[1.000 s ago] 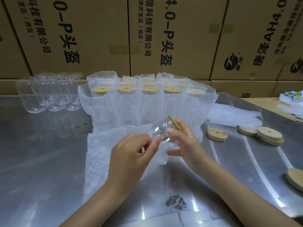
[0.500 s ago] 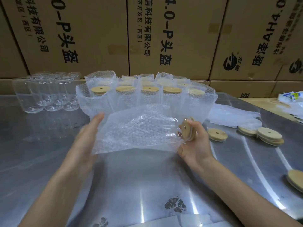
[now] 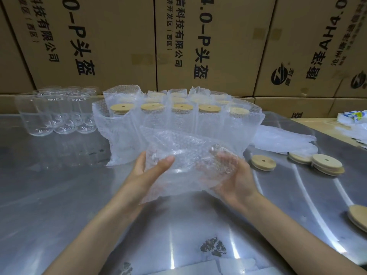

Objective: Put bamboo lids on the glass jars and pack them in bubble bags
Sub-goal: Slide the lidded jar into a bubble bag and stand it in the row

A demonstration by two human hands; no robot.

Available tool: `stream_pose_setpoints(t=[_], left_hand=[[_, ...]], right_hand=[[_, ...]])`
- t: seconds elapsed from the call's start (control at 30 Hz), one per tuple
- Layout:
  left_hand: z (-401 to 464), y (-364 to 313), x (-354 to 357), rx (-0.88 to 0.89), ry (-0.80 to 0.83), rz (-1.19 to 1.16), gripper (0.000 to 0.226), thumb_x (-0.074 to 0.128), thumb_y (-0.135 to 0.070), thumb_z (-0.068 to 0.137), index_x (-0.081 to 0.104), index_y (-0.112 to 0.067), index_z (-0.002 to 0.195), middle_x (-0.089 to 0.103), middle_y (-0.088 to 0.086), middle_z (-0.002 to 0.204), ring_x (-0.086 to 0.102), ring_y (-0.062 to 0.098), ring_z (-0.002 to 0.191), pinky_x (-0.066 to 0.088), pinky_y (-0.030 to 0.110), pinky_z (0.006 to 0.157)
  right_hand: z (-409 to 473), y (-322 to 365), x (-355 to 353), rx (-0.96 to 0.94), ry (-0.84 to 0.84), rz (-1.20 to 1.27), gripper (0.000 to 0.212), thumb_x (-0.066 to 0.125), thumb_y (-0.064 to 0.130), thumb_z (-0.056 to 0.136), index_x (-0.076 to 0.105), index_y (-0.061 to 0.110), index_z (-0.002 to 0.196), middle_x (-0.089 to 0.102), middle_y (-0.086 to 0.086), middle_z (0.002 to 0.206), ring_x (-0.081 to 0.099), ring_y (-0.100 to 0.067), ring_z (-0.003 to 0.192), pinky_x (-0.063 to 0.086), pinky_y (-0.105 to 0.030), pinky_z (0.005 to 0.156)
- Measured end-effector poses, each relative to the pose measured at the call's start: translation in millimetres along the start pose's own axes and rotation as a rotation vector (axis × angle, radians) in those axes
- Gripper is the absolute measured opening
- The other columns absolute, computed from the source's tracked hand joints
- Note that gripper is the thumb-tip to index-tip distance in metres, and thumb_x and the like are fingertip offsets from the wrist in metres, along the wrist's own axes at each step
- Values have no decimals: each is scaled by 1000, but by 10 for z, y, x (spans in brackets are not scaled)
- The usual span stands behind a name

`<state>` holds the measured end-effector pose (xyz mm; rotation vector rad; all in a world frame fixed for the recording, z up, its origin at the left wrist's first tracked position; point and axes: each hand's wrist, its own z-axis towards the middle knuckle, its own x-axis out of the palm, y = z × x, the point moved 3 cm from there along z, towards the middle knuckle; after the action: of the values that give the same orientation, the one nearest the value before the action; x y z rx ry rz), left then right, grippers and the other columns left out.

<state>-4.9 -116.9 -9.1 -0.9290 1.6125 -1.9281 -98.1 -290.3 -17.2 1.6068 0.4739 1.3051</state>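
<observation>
Far left of the grip, bare clear glass jars point(image 3: 53, 114) stand clustered on the shiny steel table point(image 3: 59, 195). The left hand point(image 3: 147, 171), thumb on top, and the cupped right hand point(image 3: 232, 175) hold a crinkly bubble bag point(image 3: 184, 157) with a jar inside, lying sideways. Round bamboo lids point(image 3: 325, 165) lie right of the grip.

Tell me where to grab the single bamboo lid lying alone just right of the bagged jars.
Take the single bamboo lid by its rim, fingers coming straight down from above and pinching across opposite edges. It lies flat on the steel table, a thin disc, so only the edge offers purchase. Its sides look clear: the stacked lids sit apart to its right.
</observation>
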Motion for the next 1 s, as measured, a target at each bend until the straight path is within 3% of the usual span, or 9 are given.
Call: stream_pose_setpoints(t=[0.07,0.13,0.2,0.33,0.43,0.53,0.77,0.9,1.0], left_hand=[[12,43,-18,-2,10,7,94,86,-62,50,45,-48,133,58,-23,131,57,7,121,49,36,98],[20,50,-24,8,12,1,112,87,-66,41,36,-49,139,50,-19,140,52,11,127,42,46,106],[21,43,-8,25,13,-28,110,87,-64,41,37,-50,138,51,-21,138,55,5,123,48,42,99],[7,75,57,0,23,-109,100,89,-54,51,37,-51,136,63,-31,114,64,-11,95,54,13,63],[15,132,98,12,38,-120,91,85,-49,59,38,-47,137,66,-22,117,66,6,107,55,29,85],[31,133,69,-5,41,-158,100,86,-53,51,38,-46,139,62,-11,130,61,18,118,44,46,104],[48,172,13,-35,5,-82,115,88,-61,37,39,-45,139,57,-16,134,61,10,116,53,36,92],[55,172,33,-49,18,-203,96,85,-45,51,45,-34,138,64,-5,128,66,19,109,54,35,84],[83,122,30,-27,-6,-388,64,79,-34,70,58,-21,129,68,5,122,69,20,104,57,28,74]], right_hand=[[-11,-3,21,14,52,12,25,54,25,71,78,22,74,73,-3,79,68,-20,74,51,-32,68],[-13,2,17,20,82,28,28,51,24,72,79,21,77,74,-5,83,70,-20,75,53,-32,69],[-11,6,9,7,90,38,29,50,24,72,79,21,78,74,-6,85,70,-23,79,51,-35,74],[9,29,18,-16,87,108,25,57,21,67,76,17,82,71,-7,88,69,-25,82,53,-37,73],[12,49,17,-21,83,127,30,59,21,63,70,15,90,69,-8,91,69,-26,83,53,-39,73],[3,68,17,-15,92,61,26,52,21,70,77,16,75,72,-10,85,68,-28,79,51,-43,77],[-9,122,2,-47,78,-1,25,53,20,71,77,19,77,70,-6,93,67,-31,87,55,-41,68],[-24,187,30,-125,47,-94,32,59,31,77,68,20,106,69,-1,110,70,-19,93,56,-31,67],[-20,304,-79,-277,-166,-129,53,60,48,74,57,25,122,65,4,123,67,-10,104,51,-28,78]])
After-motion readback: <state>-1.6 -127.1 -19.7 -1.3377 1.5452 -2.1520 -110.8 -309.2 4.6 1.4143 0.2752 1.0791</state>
